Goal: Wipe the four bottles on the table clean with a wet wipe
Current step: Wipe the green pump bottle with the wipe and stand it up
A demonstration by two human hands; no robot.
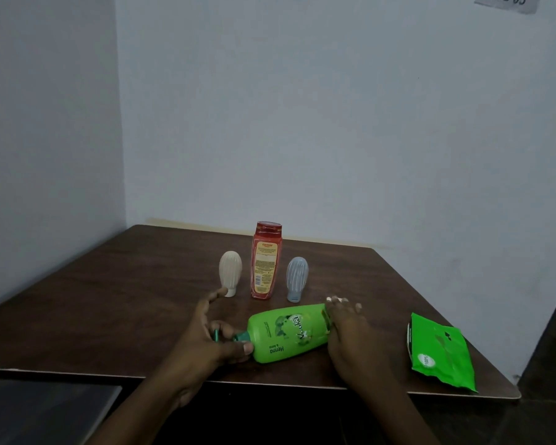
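Observation:
A green shampoo bottle (286, 335) lies on its side on the dark brown table (109, 300), cap end to the left. My left hand (206, 335) pinches its neck and green cap. My right hand (345, 329) covers the bottle's base end, with a bit of white wet wipe (336, 299) showing at the fingertips. Behind stand a red bottle (265, 260), a small cream bottle (230, 273) upside down on its cap, and a small grey-blue bottle (296, 279) likewise.
A green wet wipe pack (440, 351) lies at the right near the table's front edge. Pale walls close the table on the left and behind. A dark surface (45, 409) sits below the front left edge.

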